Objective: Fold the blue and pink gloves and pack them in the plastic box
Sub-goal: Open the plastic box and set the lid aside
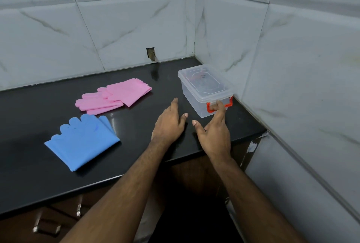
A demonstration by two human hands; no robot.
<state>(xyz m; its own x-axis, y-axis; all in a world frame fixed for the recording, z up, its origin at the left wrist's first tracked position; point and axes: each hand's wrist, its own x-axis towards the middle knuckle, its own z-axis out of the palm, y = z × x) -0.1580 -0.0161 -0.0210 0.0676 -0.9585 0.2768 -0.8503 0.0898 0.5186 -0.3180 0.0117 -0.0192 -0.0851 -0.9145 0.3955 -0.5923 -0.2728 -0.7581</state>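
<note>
On the black surface (136, 145) the blue gloves (82, 141) lie folded flat, far to the left of the plastic box (204, 88) and nearer to the front edge. The pink gloves (115, 94) lie behind them, also left of the box, with their finger parts pointing away from the box and the cuffs toward it. They are spread out and overlap each other.

The left hand (169, 123) hovers over the surface just left of the box, palm down, its fingers straight and a little apart, holding nothing. The right hand (214, 133) reaches to the front side of the box; its fingers (220, 106) touch the red latch (219, 106) there, and the thumb stands apart to the left.

The box is transparent, its lid is on, and it stands in the corner of the tiled wall (292, 57).
</note>
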